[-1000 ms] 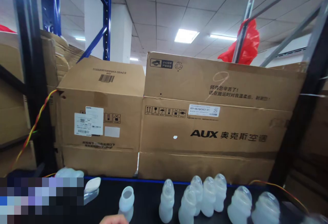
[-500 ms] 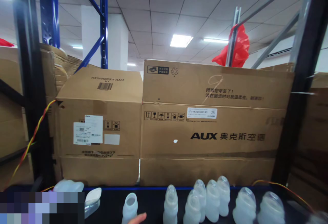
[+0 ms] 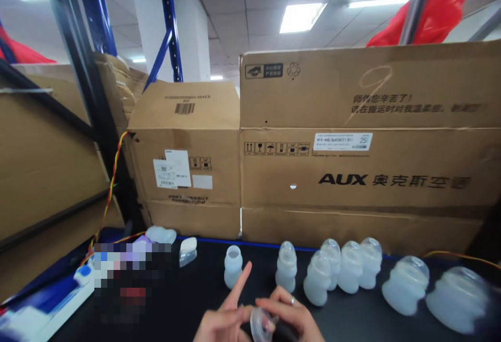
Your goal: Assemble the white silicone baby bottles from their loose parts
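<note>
Along the left edge of the table [image 3: 154, 326], a long white strip [image 3: 66, 308] runs toward the back, with blurred blue-and-white items about it and a masked patch that cannot be read. Near the back left corner lies a cloudy, rounded lump [image 3: 160, 235], and right of that, close to the back edge, a small clear box [image 3: 188, 252] with a white top.

Next comes an uncapped bottle [image 3: 232, 269], upright, its mouth showing. In front of it, toward the near edge, the left hand [image 3: 225, 321] has its index finger stretched up, apart from the others, its tip just beside the bottle; whether the rest grip anything I cannot tell. Between the two hands, off the table at the near edge, is a clear cap [image 3: 260, 325]. The fingers of the right hand [image 3: 295, 316], a ring [image 3: 293, 300] on one, appear clamped on it.

The cap looks like thin, stiff plastic: very light, smooth enough to slip, and perhaps easily cracked by a hard squeeze. Opposite sides of its rim seem the best hold, with light fingertip pressure.

Beyond the right hand, a single capped bottle [image 3: 287, 266], a cluster of four bottles [image 3: 318, 279] and two more bottles [image 3: 407, 284] stretch toward the right edge. They look light, with waists that should suit a grasp.
</note>
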A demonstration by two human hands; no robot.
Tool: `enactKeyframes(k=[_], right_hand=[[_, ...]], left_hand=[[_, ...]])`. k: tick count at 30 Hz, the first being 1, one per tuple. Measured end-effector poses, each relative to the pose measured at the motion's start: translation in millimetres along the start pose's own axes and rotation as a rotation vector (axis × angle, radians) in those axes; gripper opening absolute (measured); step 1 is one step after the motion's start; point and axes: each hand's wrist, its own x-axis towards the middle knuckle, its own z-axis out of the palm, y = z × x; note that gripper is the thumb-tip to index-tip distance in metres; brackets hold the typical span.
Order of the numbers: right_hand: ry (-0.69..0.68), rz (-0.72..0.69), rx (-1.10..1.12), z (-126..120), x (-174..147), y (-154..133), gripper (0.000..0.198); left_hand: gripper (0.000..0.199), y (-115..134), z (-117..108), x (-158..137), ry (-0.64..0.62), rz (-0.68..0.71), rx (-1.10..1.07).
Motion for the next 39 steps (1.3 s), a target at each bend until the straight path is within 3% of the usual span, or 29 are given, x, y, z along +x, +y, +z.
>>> enactKeyframes(k=[5,7,10,14,16,20,22,25,27,30,32,36,39], right_hand=[[-0.025,-0.039,-0.083,-4.0,-3.7,-9.6,0.058],[0.029,-0.043,-0.153,-2.8,-11.8,-6.9,0.059],[0.164,0.009,-0.282,0.3,-23.5,0.0,0.057],[0.193,0.043,-0.285,7.7,-19.7,-2.5,0.051],[0.207,0.048,-0.221,12.2,-12.1,-7.6,0.045],[0.25,0.12,-0.152,19.1,-4.5,-14.2,0.042],[0.262,0.136,-0.143,21.5,-6.0,-14.5,0.044],[0.309,0.146,-0.148,24.8,-9.9,-13.7,0.049],[0.299,0.136,-0.145,26.8,-11.1,-13.7,0.047],[0.263,0.103,-0.138,28.5,-10.6,-14.1,0.039],[0.316,0.1,-0.138,27.9,-9.9,-13.5,0.039],[0.386,0.159,-0.11,21.3,-8.6,-9.7,0.044],[0.37,0.236,-0.043,15.8,-7.4,-8.1,0.047]], left_hand=[[0.105,-0.2,12.4,-7.1,-0.012,-0.046,-0.146],[0.105,-0.5,15.9,-7.2,-0.024,-0.036,-0.132],[0.105,0.0,21.4,-7.1,-0.026,0.036,-0.023],[0.095,-1.0,30.9,-7.5,0.061,0.12,0.221],[0.084,-3.6,34.2,-9.0,0.18,0.222,0.433],[0.043,-2.1,29.7,-12.8,0.615,0.664,1.036],[0.043,5.9,20.8,-10.4,0.775,0.837,1.239],[0.075,20.3,2.3,0.0,0.95,0.829,1.371],[0.067,26.1,-9.2,7.0,1.005,0.678,1.411],[0.036,28.0,-16.9,11.3,0.942,0.517,1.441],[0.027,27.7,-13.6,9.9,0.898,0.547,1.448],[0.023,31.5,2.6,2.4,0.703,0.653,1.325],[0.032,37.6,10.0,-1.9,0.501,0.586,1.08]])
